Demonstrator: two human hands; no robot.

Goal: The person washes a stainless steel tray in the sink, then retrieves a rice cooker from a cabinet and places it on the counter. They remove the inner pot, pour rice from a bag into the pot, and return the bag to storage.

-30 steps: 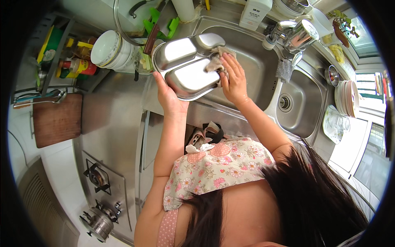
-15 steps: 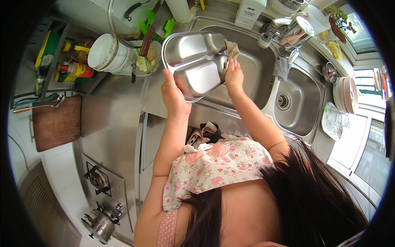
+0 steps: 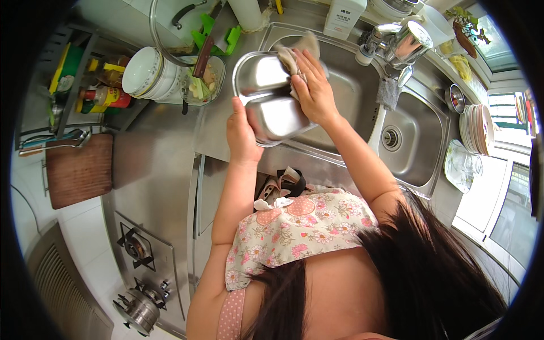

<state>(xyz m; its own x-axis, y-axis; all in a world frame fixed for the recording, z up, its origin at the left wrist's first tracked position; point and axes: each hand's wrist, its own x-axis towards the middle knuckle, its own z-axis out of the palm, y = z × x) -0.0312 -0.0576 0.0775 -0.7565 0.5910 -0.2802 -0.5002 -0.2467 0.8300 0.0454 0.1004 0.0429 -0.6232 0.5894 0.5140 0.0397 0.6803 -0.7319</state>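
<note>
Steel tray (image 3: 275, 119) held across the left edge of the large basin (image 3: 354, 96)

At left, a wooden board (image 3: 79, 170) stood beside the steel counter (image 3: 156, 153). Near left, a pot (image 3: 139, 311) sat by the near burner. The counter ran between the board and the left forearm, giving side room there. Farther off, stacked bowls (image 3: 141, 71) and a clear container (image 3: 214, 88) of cut vegetables bounded that room; only a narrow gap separated the container from the tray's left rim.

The left hand (image 3: 245, 133) gripped the tray's near left rim, thumb uppermost; its other fingers were largely hidden. The right hand (image 3: 314, 90), fingers extended and close together, lay over a pale, blurred cloth (image 3: 294, 59) at the tray's far right part; whether it pinched or only pressed the cloth could not be told.

Rightward, the large basin opened beyond the tray as far as the divider. The small basin (image 3: 405, 150) followed, then upright plates (image 3: 475, 130) past its right edge.
</note>
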